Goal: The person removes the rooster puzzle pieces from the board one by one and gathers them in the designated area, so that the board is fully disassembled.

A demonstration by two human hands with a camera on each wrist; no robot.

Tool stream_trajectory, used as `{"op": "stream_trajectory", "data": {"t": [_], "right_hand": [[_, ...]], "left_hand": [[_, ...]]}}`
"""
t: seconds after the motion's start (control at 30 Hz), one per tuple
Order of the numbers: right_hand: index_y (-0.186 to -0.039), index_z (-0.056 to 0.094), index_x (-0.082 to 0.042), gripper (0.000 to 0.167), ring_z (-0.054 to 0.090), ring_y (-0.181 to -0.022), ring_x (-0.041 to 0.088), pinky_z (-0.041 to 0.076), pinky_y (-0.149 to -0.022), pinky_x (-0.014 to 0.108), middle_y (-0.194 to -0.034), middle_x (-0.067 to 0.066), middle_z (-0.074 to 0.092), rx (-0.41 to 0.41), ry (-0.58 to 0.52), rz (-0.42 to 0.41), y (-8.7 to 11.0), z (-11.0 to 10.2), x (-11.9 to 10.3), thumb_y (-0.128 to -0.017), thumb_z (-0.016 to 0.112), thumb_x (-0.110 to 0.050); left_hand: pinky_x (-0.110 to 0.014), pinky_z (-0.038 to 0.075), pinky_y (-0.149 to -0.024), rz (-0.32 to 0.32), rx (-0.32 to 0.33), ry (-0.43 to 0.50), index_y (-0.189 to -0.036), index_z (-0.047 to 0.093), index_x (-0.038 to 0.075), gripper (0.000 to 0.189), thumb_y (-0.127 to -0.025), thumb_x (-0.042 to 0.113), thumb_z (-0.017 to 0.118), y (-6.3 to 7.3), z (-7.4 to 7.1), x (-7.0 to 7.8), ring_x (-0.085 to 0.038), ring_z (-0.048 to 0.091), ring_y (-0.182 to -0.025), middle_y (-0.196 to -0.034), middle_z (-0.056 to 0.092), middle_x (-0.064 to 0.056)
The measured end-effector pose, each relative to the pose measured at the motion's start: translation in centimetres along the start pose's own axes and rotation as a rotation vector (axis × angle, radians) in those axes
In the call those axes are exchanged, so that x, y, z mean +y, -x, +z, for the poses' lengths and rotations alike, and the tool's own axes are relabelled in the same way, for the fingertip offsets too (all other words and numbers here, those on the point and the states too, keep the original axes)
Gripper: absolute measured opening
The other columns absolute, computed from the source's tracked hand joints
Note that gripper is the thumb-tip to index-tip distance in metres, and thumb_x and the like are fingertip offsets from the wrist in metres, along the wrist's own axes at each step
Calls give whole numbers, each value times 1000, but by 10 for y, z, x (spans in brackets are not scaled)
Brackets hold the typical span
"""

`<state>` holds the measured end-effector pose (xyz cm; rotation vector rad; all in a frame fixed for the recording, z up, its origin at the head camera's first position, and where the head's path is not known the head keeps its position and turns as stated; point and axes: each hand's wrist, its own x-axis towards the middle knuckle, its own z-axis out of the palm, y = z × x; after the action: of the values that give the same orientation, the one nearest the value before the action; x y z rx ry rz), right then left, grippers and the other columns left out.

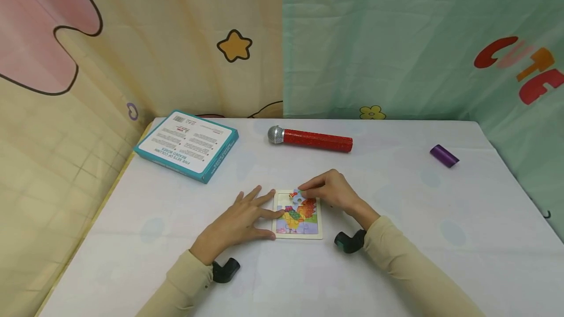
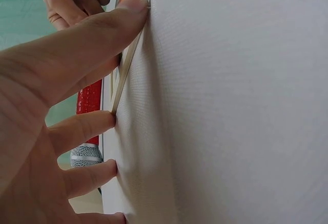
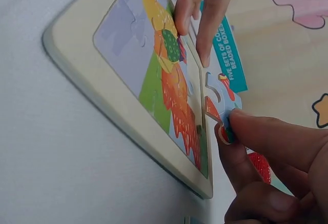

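A small jigsaw puzzle board (image 1: 320, 231) with a pale frame lies on the table, most of its colourful picture filled in. My left hand (image 1: 240, 221) spreads over its left side. In the left wrist view the thumb (image 2: 134, 3) presses on the board's edge, and other fingertips touch the tablecloth. Between thumb and forefinger, my right hand (image 1: 332, 190) pinches a jigsaw piece (image 3: 225, 103), light blue with red and yellow. The right wrist view shows this piece tilted above the board, near the unfilled upper part of the picture.
A teal and white box (image 1: 187, 143) lies at the back left. Behind the board is a red microphone (image 1: 317, 141) with a silver head. A short purple tube (image 1: 444, 156) lies at the right. Black curved parts (image 1: 226, 270) sit beside both wrists. Printed curtains (image 1: 335, 43) stand behind the table.
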<state>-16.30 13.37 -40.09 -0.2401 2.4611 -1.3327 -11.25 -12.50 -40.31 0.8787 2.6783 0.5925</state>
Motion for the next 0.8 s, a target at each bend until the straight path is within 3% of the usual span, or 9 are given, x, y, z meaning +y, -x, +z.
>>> {"op": "stream_trajectory", "data": {"t": [0.13,0.23,0.33,0.43,0.8], "right_hand": [[-97,81,-17,13,51,-66,14,37,-53,23,-95,0,74,3,-12,33,1,-4,4,-84,78,-18],[-98,81,-17,14,48,-63,15,36,-50,23,-96,0,74,14,-11,59,4,-10,9,-84,78,-18],[-99,81,-17,14,60,-80,15,45,-64,25,-100,1,74,31,11,71,8,-18,16,-85,77,-19],[-100,81,-16,15,62,-98,18,47,-77,30,-105,2,74,34,29,83,13,-29,24,-86,76,-20],[-105,80,-16,21,57,-113,25,44,-86,36,-114,6,71,58,79,151,34,-69,50,-87,73,-26]], "left_hand": [[-71,16,-109,-2,-1,-3,-131,65,27,56,-79,42,80,0,0,0,-44,15,-146,-157,34,-11],[-71,15,-109,-2,-2,-1,-132,64,27,56,-80,43,79,0,0,-1,-43,15,-147,-157,34,-10],[-70,15,-110,0,3,-2,-132,65,27,56,-79,43,79,0,1,-1,-43,15,-147,-157,34,-10],[-70,15,-109,3,11,-3,-131,65,27,57,-79,42,80,0,1,-1,-43,16,-147,-156,34,-10],[-71,14,-109,4,23,13,-129,67,25,56,-77,41,81,0,2,0,-43,16,-146,-156,35,-11]]}}
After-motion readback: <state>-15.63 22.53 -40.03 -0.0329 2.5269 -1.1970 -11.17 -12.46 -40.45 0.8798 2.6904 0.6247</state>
